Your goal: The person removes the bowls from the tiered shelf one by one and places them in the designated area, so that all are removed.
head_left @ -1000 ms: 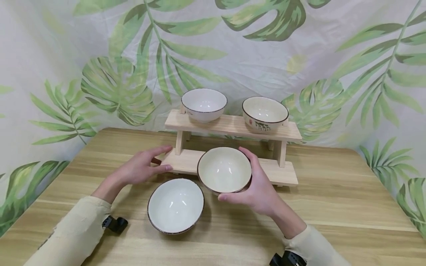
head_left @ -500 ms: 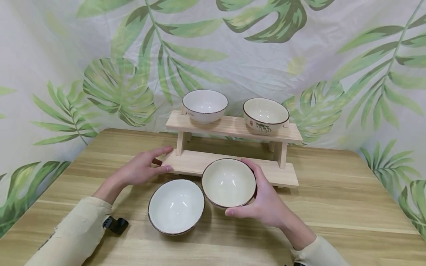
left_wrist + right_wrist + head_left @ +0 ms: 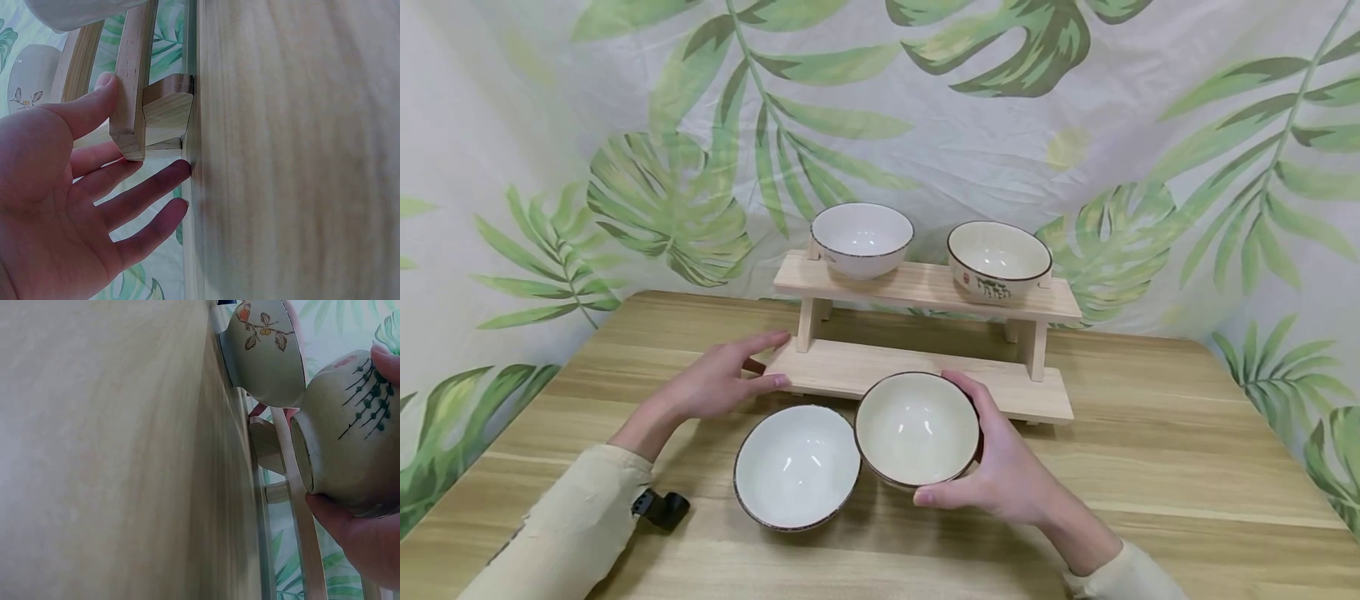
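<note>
My right hand (image 3: 1000, 467) grips a cream bowl (image 3: 917, 429) with a brown rim, thumb at the near side and fingers round the right. In the right wrist view this bowl (image 3: 356, 437) shows green painted sprigs and hangs above the tabletop. Just left of it a white bowl (image 3: 797, 467) with a dark speckled rim sits on the table; the rims overlap in the head view. My left hand (image 3: 718, 379) holds the left end of the lower shelf of a two-tier wooden stand (image 3: 820, 362). Its thumb lies against the board (image 3: 128, 94), fingers at the end.
On the stand's upper shelf (image 3: 917, 283) sit a white bowl (image 3: 861, 242) at left and a cream bowl (image 3: 998, 260) with a green sprig at right. The wooden table (image 3: 1165, 450) extends on both sides. A leaf-printed cloth (image 3: 970, 150) hangs behind.
My right hand has brought the cream bowl back from over the lower shelf, toward me and slightly right, beside the white bowl. My left hand has stayed at the stand.
</note>
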